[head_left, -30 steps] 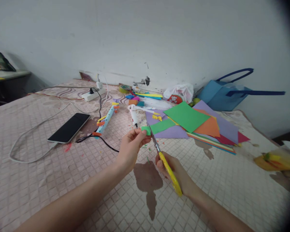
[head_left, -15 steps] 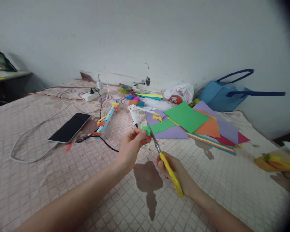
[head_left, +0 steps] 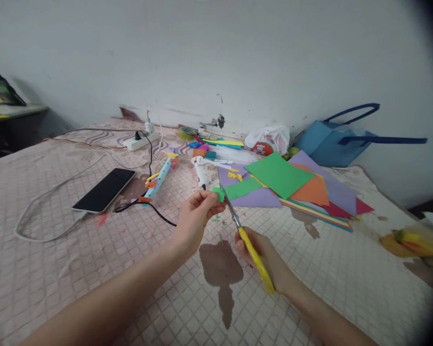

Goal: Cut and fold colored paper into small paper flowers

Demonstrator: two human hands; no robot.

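Scissors (head_left: pixel 247 243) in right hand (head_left: pixel 267 255): fingers curled round the yellow handles, handles nearly together; exact finger placement in the loops partly hidden. Metal blades point up and away, lying along the right edge of a small green piece (head_left: pixel 218 194); the gap between the blades, and whether they touch the piece, cannot be told. Left hand (head_left: pixel 196 215): thumb and forefinger pressed together, pinching the green piece at its left edge; other fingers curled beneath. Piece is held above the patterned tablecloth (head_left: pixel 159 298), near the front of a white glue gun (head_left: pixel 199 172). Right of the blades, a green strip (head_left: pixel 243 188) overlies a purple sheet (head_left: pixel 261 198).

Writing: red patch (head_left: pixel 262 148) on the white plastic bag (head_left: pixel 280 138) bears pale lettering, too small to read. Phone (head_left: pixel 104 191), dark screen upward, cable attached: no legible marking. Blue bag (head_left: pixel 318 140) with dark blue handles stands at rear right; visible sides plain.
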